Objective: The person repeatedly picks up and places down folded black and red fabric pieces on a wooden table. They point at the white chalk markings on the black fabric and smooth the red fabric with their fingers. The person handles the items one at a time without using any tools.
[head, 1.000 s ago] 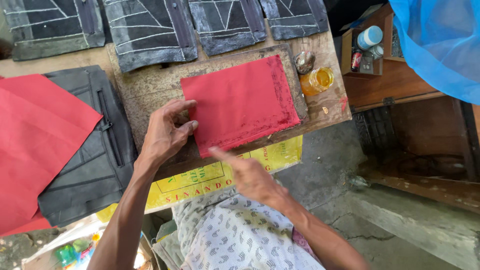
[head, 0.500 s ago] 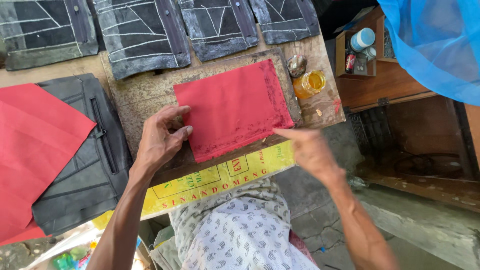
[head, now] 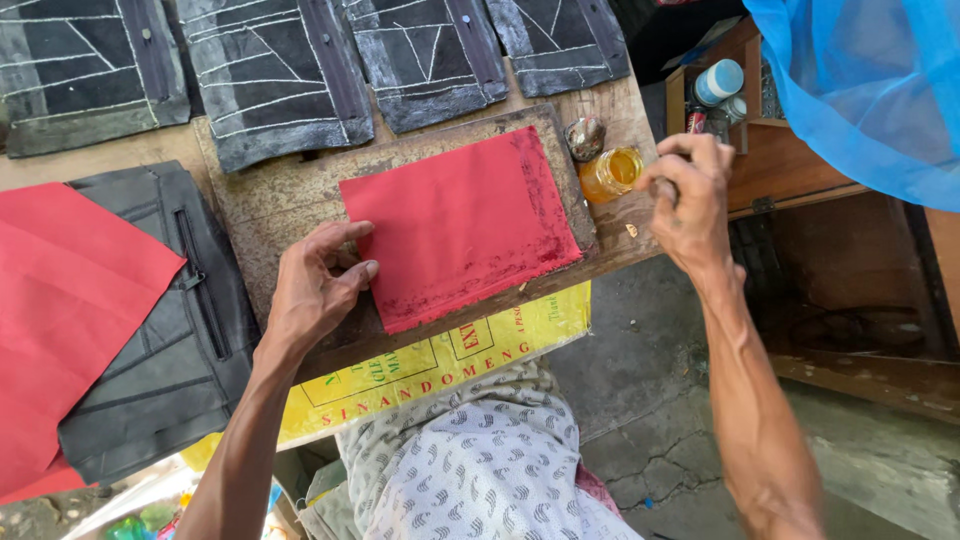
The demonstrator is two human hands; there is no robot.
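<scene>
Head view, single camera looking down. Red fabric piece (head: 455, 225) lies flat on a worn board (head: 270, 205) at the middle of the bench. Its right and near margins show a darker, smeared band, judged to be adhesive already applied; the left and far margins look clean, so edge coating appears partly complete. Open jar of amber liquid (head: 612, 172) stands just beside the fabric's far right corner, with its lid (head: 585, 136) lying next to it.

Left hand (head: 318, 292) rests on the board, fingers loosely spread, fingertips touching the fabric's left edge and pinning it. Right hand (head: 690, 195) sits right of the jar, fingers curled together in a pinch; whether they clamp a small applicator cannot be told.

Grey stitched panels (head: 280, 70) line the far side. More red fabric (head: 70, 310) lies at left over a dark zipped panel (head: 165, 350).
</scene>
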